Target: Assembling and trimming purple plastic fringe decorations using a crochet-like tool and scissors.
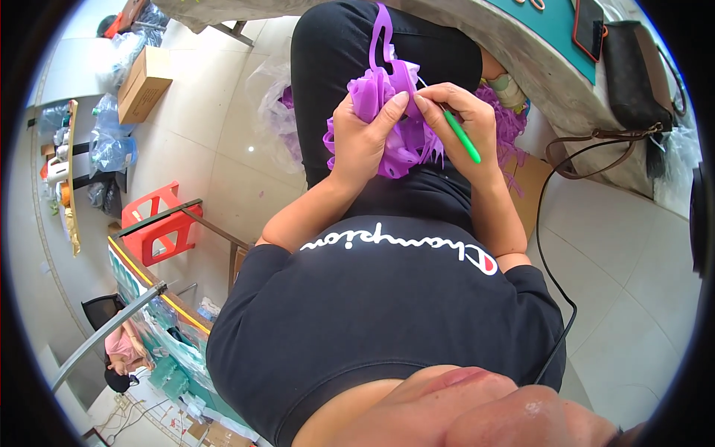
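Observation:
A bunch of soft purple rubbery strips [402, 145] is gathered over my lap, with one long loop standing up past my knee. My left hand [365, 134] is closed around the bunch, its thumb pressing a flat purple piece near the fingertips of the other hand. Pinched in my right hand [465, 123] is a slim tool with a green handle [463, 137]. A thin pale tip shows beyond those fingers, beside the purple piece; its exact shape is too small to tell. Both hands nearly meet at the thumbs.
Thin purple scraps [506, 123] hang at the right of my leg, above cardboard [527, 186]. A clear bag [272, 112] with purple pieces lies left. The covered table [521, 52] holds a phone [588, 30]; a dark handbag [637, 74] is beside it. A red stool [160, 223] stands left.

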`<act>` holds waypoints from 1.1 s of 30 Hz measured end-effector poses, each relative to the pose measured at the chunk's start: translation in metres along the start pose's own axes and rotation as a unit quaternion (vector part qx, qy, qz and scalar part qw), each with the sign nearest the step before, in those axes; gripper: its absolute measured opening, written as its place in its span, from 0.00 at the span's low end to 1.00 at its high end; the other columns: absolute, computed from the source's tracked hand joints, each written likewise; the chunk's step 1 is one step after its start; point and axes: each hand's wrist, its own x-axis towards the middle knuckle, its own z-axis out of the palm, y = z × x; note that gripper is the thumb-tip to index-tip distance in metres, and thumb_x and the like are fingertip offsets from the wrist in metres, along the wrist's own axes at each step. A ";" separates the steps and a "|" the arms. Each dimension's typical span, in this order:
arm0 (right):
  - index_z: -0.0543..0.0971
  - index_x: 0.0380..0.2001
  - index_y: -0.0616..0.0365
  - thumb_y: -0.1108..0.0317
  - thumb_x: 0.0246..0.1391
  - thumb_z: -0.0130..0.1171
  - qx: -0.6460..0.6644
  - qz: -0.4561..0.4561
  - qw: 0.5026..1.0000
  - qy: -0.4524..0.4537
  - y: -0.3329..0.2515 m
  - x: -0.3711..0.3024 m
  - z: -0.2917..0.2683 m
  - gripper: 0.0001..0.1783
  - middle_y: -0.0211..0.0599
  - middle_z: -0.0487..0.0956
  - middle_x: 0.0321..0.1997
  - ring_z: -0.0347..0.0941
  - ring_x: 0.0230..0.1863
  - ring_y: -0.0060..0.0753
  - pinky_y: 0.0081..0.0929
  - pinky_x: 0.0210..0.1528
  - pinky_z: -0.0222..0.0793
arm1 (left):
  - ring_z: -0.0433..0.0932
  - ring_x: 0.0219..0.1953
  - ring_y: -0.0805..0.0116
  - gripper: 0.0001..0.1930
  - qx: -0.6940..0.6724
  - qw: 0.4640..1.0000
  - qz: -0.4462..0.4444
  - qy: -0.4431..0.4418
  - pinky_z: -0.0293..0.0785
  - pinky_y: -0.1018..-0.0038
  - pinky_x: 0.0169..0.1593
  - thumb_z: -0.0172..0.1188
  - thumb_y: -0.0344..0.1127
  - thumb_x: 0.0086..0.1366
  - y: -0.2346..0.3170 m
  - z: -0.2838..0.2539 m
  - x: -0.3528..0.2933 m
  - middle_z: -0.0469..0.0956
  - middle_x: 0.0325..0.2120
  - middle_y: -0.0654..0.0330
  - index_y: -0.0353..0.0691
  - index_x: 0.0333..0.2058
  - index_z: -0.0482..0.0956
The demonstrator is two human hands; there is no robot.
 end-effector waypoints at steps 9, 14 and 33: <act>0.78 0.30 0.66 0.79 0.50 0.61 -0.075 -0.020 0.997 0.029 -0.002 0.002 0.002 0.03 0.38 0.78 0.27 0.76 0.26 0.27 0.21 0.30 0.70 | 0.77 0.32 0.77 0.07 -0.065 0.995 -0.078 -0.026 0.73 0.80 0.39 0.61 0.30 0.63 0.001 -0.004 0.007 0.79 0.31 0.63 0.34 0.38 0.77; 0.78 0.30 0.66 0.78 0.49 0.62 -0.097 -0.051 0.994 0.029 0.001 0.005 -0.004 0.04 0.38 0.79 0.28 0.76 0.28 0.28 0.21 0.31 0.71 | 0.78 0.34 0.76 0.08 -0.091 0.987 -0.124 -0.037 0.74 0.78 0.40 0.62 0.29 0.62 0.004 -0.002 0.013 0.79 0.32 0.62 0.34 0.39 0.77; 0.80 0.27 0.69 0.60 0.43 0.58 -0.618 0.094 0.777 -0.069 0.132 0.179 -0.155 0.18 0.59 0.77 0.24 0.77 0.29 0.56 0.45 0.34 0.74 | 0.79 0.34 0.72 0.07 -0.111 0.992 -0.060 -0.017 0.74 0.77 0.41 0.60 0.29 0.63 0.021 -0.006 0.002 0.81 0.31 0.58 0.31 0.38 0.78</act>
